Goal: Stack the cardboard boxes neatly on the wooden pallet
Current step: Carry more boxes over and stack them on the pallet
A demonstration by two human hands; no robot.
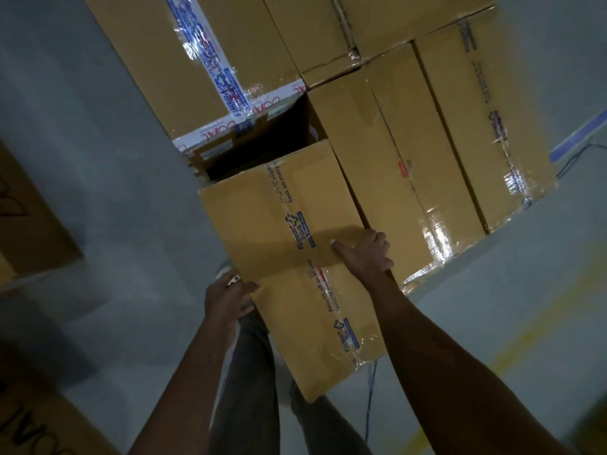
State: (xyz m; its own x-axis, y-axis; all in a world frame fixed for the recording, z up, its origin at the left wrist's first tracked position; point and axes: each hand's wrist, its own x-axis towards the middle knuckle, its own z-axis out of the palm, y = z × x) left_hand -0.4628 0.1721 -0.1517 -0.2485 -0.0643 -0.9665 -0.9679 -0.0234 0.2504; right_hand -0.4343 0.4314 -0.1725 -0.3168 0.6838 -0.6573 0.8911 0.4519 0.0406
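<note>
- One brown rectangular cardboard box (249,224), sealed lengthwise with clear printed tape, is hanging between my two hands. Its far end is reaching over the dark gap (259,152) in the stack, and its near end is jutting out above the grey floor (98,159) toward my legs.
- My left hand (230,297) is gripping the box's left edge, with the thumb on top and the fingers curling under it.
- My right hand (361,254) is clamping the right edge, with the thumb lying flat on the top face and the fingers wrapping down the side.
- Beyond the gap, a large brown carton crossed with white and blue branded tape (197,60) is already sitting in place.
- To the right, two long brown cartons glossy with clear tape (387,152) (476,119) are lying side by side and touching. Another taped carton (328,27) is sitting behind them.
- I am not seeing the wooden pallet; I am assuming it lies beneath the stack.
- I am judging the layer mostly built. This box is not yet set down, and it is sitting slightly askew to its neighbours, so it probably needs squaring up.
- More brown cardboard (26,218) is lying at the left on the floor; I cannot tell whether it is waiting to be stacked.
</note>
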